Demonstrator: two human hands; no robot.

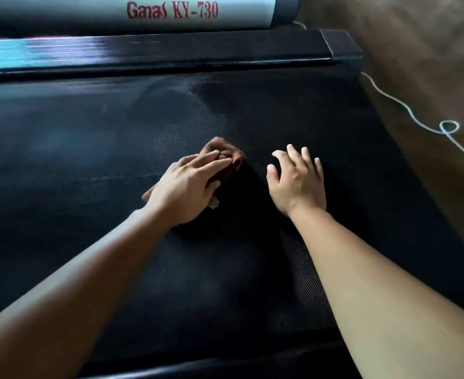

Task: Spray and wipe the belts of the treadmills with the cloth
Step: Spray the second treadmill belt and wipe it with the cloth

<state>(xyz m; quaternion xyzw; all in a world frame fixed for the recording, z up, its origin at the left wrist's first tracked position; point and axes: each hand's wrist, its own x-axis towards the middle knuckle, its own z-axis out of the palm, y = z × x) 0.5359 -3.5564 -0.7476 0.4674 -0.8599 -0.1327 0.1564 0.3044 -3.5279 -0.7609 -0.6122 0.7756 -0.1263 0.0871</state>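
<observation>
The left hand's (187,192) fingers (213,163) lay straight and close together, pressing a crumpled brown cloth (226,149) flat on the black treadmill belt (88,160). Just beside it, the right hand (296,184) rested on the belt with its fingers (304,155) spread apart, holding nothing. Beyond ran the glossy side rail (170,50), and a white cord (405,108) trailed over the brown floor (430,50).

1. Black woven belt (88,160), filling most of the view, pale dusty smears near the far edge.
2. On the belt, near the middle: brown cloth (225,154), crumpled, pressed down under left hand (187,187).
3. Just right of the cloth, apart from it: right hand (297,181), palm down on the belt, fingers spread.
4. Along the far edge: glossy black rail (170,50).
5. Right of the belt: brown floor (430,64), thin white cord (449,122) lying on it in a loop.
</observation>
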